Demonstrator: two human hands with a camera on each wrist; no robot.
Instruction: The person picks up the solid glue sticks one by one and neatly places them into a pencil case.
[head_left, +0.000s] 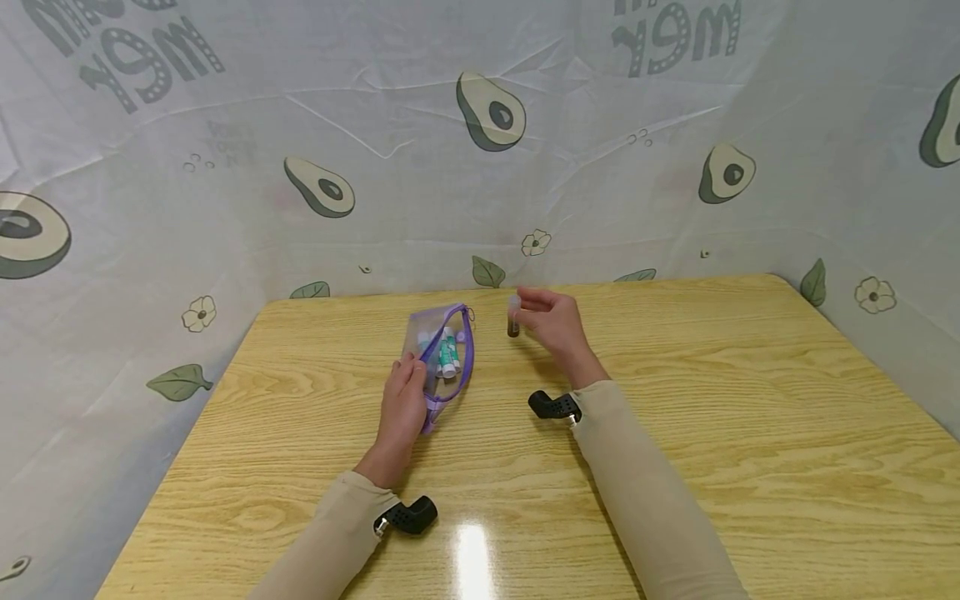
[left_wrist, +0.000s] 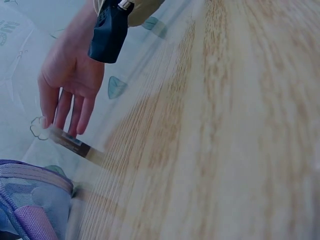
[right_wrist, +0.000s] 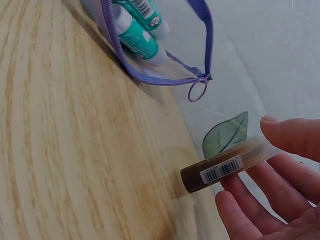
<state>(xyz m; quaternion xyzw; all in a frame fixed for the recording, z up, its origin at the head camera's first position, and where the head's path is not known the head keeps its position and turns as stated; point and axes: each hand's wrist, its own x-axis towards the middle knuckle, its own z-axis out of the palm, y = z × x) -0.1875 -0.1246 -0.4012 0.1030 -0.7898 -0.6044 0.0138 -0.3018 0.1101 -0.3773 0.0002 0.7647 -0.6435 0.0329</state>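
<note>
My left hand [head_left: 403,407] holds the near left side of a sheer pouch [head_left: 417,332] with a purple zipper edge; its fingers are partly hidden by the mesh. The pouch's mouth gapes toward the right. Several green-and-white tubes [head_left: 447,354] lie inside, and two show closely in the right wrist view, green tube [right_wrist: 140,42] nearest the mouth. To the right of the pouch, my right hand [head_left: 557,323] pinches a brown lip balm tube [right_wrist: 212,171] by its clear cap end. The brown end points down at the tabletop; whether it touches the wood I cannot tell.
The wooden table [head_left: 712,400] runs back to a pale cloth [head_left: 420,208] printed with avocados and leaves. A ring pull [right_wrist: 197,91] hangs from the pouch's zipper. Black wrist camera mounts [head_left: 553,406] stick out from both beige sleeves [head_left: 645,475].
</note>
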